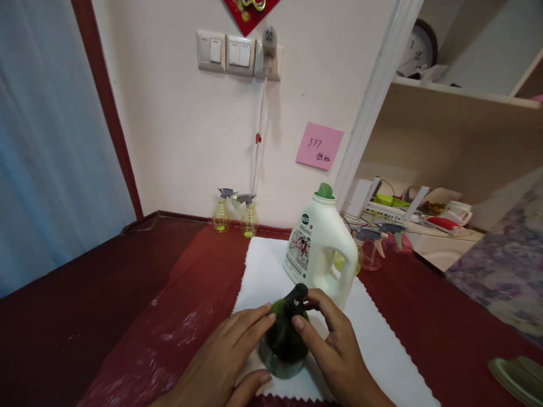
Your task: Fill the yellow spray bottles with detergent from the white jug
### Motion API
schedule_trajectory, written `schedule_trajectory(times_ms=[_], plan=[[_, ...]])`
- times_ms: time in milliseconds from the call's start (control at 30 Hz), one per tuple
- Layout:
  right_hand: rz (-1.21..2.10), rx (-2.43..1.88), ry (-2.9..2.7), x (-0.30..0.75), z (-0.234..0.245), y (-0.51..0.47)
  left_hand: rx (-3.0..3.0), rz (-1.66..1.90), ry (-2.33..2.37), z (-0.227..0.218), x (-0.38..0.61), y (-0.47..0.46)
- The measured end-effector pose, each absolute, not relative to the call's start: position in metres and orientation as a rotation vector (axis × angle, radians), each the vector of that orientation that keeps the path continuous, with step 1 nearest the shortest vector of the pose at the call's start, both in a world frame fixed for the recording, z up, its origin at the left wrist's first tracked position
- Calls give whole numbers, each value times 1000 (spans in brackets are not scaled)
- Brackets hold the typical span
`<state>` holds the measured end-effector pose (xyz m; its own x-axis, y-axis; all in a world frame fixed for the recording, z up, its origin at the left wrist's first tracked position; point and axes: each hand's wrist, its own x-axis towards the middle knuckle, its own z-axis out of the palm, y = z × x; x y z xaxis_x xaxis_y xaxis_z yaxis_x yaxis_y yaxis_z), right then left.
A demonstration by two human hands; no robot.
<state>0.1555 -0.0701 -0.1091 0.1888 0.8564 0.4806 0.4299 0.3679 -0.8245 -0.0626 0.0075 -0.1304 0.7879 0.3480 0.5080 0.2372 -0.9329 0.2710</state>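
In the head view, the bottle (285, 351) stands on the white cloth (373, 339), low in the picture and between the two hands, its long axis upright and its pump (298, 298) on top. The relation that counts is between that upright axis and the right hand (337, 342), the nearer of the two to the pump. It comes in from the right, its thumb at the near side of the pump's base and its forefinger round the far side, so the two digits close on the pump across the axis. The left hand (227, 353) lies along the bottle's other side, lower than the pump: its fingertips rest against the shoulder, while its thumb sits apart from them, near the lower left side. Whether it truly clamps the bottle or only steadies it, I cannot tell. The jug (324, 237) stands upright just beyond the bottle and a little to the right, its handle on the right and its mouth well above the pump in the picture.
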Motion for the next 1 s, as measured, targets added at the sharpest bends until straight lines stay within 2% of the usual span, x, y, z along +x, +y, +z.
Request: schedule_trajectory(times_ms=[700, 1000], plan=[[390, -1264, -1442, 155, -116, -68, 2772, 863, 471, -130, -61, 9], [304, -1268, -1499, 158, -122, -69, 2724, 1118, 508, -119, -67, 11]])
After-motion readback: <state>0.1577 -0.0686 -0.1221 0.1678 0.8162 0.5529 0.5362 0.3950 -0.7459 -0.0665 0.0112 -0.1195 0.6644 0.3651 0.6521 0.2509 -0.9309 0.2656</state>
